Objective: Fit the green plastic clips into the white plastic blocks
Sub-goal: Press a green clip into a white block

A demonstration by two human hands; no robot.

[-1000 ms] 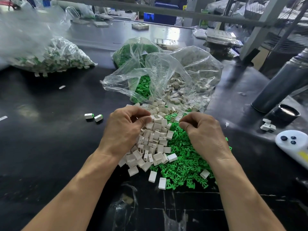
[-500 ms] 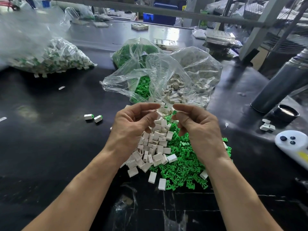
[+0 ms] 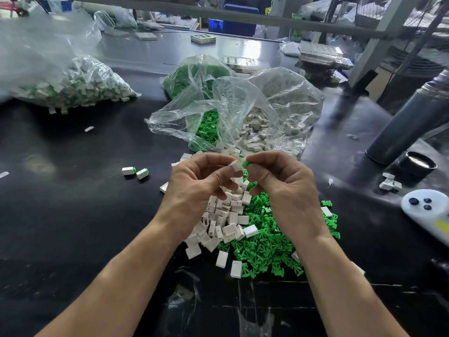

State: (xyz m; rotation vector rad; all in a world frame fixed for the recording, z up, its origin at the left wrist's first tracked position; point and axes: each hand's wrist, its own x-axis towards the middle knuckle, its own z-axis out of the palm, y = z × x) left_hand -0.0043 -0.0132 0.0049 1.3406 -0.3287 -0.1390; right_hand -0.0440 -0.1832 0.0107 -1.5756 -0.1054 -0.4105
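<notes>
At the far left of the glossy black worktable [image 3: 73, 215] lies a clear plastic bag of assembled white-and-green parts [image 3: 73, 86], with a few pieces spilled at its near edge. Nearer the centre, two finished white blocks with green ends [image 3: 135, 171] rest side by side on the table, well apart from the bag.

The left hand [image 3: 196, 188] is raised above the loose heap of white rectangular plastic blocks [image 3: 223, 220]. Its thumb and forefinger pinch one small white plastic block [image 3: 235, 165]; the remaining fingers are curled beneath. Just beside it, the right hand [image 3: 286, 188] pinches one small green plastic clip [image 3: 246, 163] between thumb and forefinger. The clip tip meets the block at its right-hand face (whether it has entered the slot cannot be told).

Below and to the right of the white heap spreads the loose heap of green plastic clips [image 3: 267, 249], touching the white heap along its edge. Behind both hands stand two open clear plastic bags: one holding green clips [image 3: 194, 76], and to its right one holding off-white blocks [image 3: 284, 105].

Further right are a tilted dark grey cylindrical flask [image 3: 413, 117], a round black cap [image 3: 419, 162] just beside its base, a few grey-white plastic pieces [image 3: 390, 182], and a white handheld controller with dark buttons [image 3: 432, 212] at the frame edge.
</notes>
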